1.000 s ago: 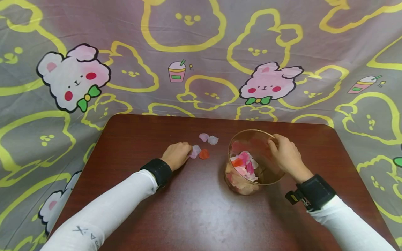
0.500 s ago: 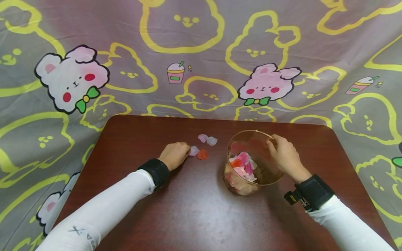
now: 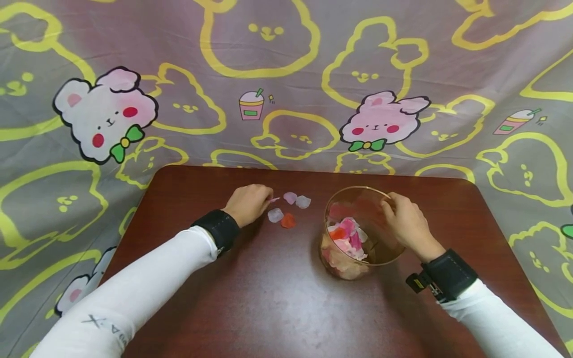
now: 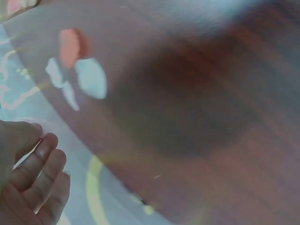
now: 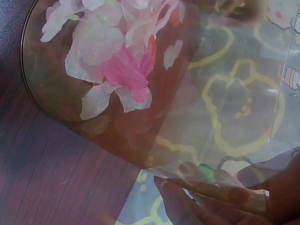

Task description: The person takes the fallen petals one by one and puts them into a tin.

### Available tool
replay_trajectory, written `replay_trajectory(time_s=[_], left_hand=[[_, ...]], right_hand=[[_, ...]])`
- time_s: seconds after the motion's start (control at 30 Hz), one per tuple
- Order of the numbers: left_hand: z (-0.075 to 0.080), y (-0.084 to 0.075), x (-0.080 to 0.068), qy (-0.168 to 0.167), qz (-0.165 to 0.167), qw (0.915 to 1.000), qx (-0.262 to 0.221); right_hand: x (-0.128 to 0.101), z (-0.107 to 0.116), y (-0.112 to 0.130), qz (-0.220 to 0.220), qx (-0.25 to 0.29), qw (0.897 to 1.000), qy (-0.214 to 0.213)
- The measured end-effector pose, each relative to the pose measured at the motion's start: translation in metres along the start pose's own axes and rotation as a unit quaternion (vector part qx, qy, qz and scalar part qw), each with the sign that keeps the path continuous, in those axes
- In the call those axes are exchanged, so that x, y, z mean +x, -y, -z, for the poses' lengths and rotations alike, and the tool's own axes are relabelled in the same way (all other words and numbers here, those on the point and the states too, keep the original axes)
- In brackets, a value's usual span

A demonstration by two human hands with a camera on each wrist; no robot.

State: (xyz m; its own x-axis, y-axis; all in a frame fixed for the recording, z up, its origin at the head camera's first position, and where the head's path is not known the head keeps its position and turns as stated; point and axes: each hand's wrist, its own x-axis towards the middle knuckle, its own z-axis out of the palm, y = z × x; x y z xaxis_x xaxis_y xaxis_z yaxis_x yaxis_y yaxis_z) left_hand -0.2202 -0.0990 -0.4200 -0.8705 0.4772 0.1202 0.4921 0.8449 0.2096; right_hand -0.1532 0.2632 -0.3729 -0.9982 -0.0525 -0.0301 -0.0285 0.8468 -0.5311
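Observation:
My left hand is over the left-centre of the table, pinching a thin pinkish petal between thumb and forefinger. In the left wrist view its thumb and index fingertips meet, with the other fingers bent beside them. Just right of it lie a lilac petal, a white petal, a pale petal and an orange petal. My right hand grips the rim of a clear amber-tinted container, thumb inside and fingers outside. A heap of pink, white and orange petals fills its left part.
The dark reddish-brown table has rounded far corners. Behind it and along both sides hangs a grey cloth printed with yellow outlines and cartoon bunnies. Both wrists wear black straps.
The left hand has moved from the pale petal toward the far edge with a pinkish petal in its fingertips; the pale petal stays on the table. The right hand and container stay put.

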Motion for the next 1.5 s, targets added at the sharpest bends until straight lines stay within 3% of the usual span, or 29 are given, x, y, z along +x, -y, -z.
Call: replay_trajectory(time_s=[0.37,0.7,1.07,1.23,1.5], left_hand=[[0.035,-0.028,0.023,-0.012,-0.031,0.9994,-0.007],[0.065,-0.074,0.039,-0.011,-0.082,0.9966,0.000],[0.070,-0.116,0.038,-0.030,-0.158,0.9870,0.000],[0.071,-0.132,0.041,0.000,-0.185,0.9824,0.029],[0.065,-0.160,0.043,0.071,-0.239,0.9656,0.076]], right_hand=[[0.000,0.000,0.000,0.001,0.000,1.000,-0.004],[-0.001,-0.001,0.000,0.000,0.001,1.000,-0.002],[0.000,-0.001,0.000,0.001,0.005,1.000,0.001],[0.000,0.000,0.000,-0.001,0.003,1.000,0.004],[0.000,-0.001,0.001,-0.004,0.003,1.000,-0.002]])
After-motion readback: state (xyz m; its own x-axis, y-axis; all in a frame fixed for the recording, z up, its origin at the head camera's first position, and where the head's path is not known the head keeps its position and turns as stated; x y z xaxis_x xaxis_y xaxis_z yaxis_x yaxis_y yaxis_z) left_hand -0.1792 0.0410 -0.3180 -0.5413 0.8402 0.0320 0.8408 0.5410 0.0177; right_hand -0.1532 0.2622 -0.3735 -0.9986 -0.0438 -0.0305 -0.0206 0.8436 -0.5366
